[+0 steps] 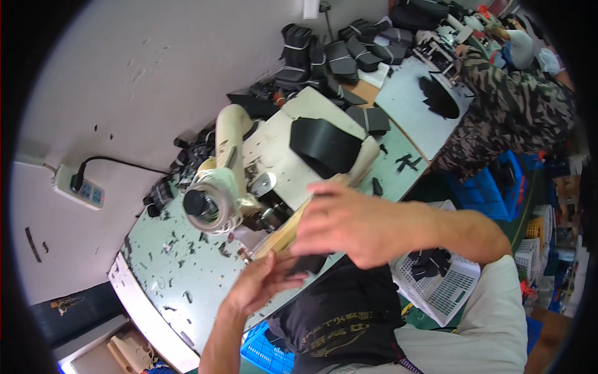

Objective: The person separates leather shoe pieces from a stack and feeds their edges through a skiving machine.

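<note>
Black curved sheet: resting at twelve o'clock from the hands on the white machine bed, presumably for easy reach. Banded bundles: lying beyond, bands apparently keeping pieces together. Dark piece: sitting at two o'clock from the left hand, which is reaching from seven, thumb standing apart; pinching, cannot tell. Right hand: arching in from four, wrist bending, fingers curving over the wooden strip; grip hidden, cannot tell.
</note>
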The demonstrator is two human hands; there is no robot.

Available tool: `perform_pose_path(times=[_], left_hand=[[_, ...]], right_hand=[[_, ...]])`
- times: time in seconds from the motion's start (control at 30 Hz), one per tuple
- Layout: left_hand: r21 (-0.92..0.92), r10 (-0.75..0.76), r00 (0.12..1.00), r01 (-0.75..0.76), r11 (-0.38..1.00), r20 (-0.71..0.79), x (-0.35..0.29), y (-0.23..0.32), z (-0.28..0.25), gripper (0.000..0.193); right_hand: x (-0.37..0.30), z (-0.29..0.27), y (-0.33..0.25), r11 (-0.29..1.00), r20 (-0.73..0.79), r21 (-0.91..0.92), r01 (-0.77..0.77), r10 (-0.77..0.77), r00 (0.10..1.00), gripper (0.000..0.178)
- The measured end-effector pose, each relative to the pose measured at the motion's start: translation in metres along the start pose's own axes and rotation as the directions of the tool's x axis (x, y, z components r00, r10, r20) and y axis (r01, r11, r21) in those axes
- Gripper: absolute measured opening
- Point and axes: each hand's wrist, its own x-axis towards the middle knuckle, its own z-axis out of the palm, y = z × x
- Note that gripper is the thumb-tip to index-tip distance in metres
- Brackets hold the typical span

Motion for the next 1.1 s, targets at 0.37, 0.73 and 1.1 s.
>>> perform_pose_path(times=[0.37, 0.73, 1.1], left_hand=[[-0.084, 0.491, 0.868, -0.496, 0.864, -0.075, 0.053, -0.016, 0.076, 0.033], [-0.161, 0.572, 0.816, -0.578, 0.8, -0.088, 0.029, -0.028, 0.077, 0.037], [0.525, 0.366, 0.92, -0.244, 0.816, -0.142, -0.031, -0.046, 0.024, 0.05]], right_hand=[[0.004, -0.032, 0.089, 0.639, -0.376, 0.194, -0.745, 0.75, 0.545, 0.063], [-0.014, 0.004, 0.059, 0.745, -0.502, 0.436, -0.505, 0.667, 0.55, 0.058], [-0.071, 0.162, -0.014, 0.775, -0.371, 0.624, -0.1, 0.406, 0.835, 0.045]])
